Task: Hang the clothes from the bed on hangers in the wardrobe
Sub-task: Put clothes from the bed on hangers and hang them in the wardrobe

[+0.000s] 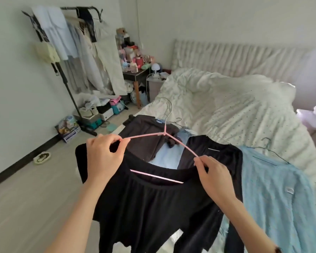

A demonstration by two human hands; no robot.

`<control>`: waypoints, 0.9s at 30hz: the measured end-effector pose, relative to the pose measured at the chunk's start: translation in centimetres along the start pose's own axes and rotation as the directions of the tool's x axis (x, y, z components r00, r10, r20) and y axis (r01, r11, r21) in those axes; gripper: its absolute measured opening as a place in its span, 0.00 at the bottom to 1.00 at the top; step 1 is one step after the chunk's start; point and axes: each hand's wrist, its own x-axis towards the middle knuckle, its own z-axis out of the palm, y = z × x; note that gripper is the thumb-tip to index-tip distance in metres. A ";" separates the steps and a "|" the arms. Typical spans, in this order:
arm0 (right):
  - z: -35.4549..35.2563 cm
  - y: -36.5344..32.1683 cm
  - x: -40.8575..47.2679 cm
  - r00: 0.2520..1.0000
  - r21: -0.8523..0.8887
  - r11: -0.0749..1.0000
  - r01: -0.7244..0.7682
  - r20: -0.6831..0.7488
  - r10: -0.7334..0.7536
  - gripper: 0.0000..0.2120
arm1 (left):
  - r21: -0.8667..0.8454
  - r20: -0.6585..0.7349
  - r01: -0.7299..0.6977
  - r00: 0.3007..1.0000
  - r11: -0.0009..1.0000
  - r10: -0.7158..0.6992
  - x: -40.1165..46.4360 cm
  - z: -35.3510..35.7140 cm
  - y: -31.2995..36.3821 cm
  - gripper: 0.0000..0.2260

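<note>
I hold a black garment [153, 203] up in front of me on a pink wire hanger [165, 133] with a silver hook. My left hand [103, 157] pinches the hanger's left arm together with the black cloth. My right hand [212, 173] pinches the right arm and the cloth there. The hanger's lower bar shows inside the neckline. On the bed [235, 106] beyond lie a dark brown garment [144, 132], a black top [213, 152] and a light blue top [274, 194], the last two on dark wire hangers.
A black clothes rack [66, 84] full of pale clothes stands at the back left wall. Boxes and shoes crowd its foot. A cluttered side table [135, 73] stands beside the bed's head. A small dish [42, 157] lies on the floor.
</note>
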 end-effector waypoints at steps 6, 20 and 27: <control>6.5 -4.0 8.9 1.000 0.038 0.999 -0.028 -0.002 0.028 0.11 | -0.006 0.020 -0.015 1.000 1.000 0.015 8.6 2.7 -7.9 0.12; 16.5 -5.7 26.8 0.966 0.007 0.976 -0.216 -0.141 0.215 0.13 | -0.176 0.217 -0.071 0.970 0.982 0.109 26.1 15.6 -18.9 0.15; 18.2 0.0 33.7 0.931 0.032 0.954 -0.297 -0.212 0.297 0.13 | -0.230 0.334 -0.046 0.935 0.972 0.123 31.1 26.1 -18.0 0.10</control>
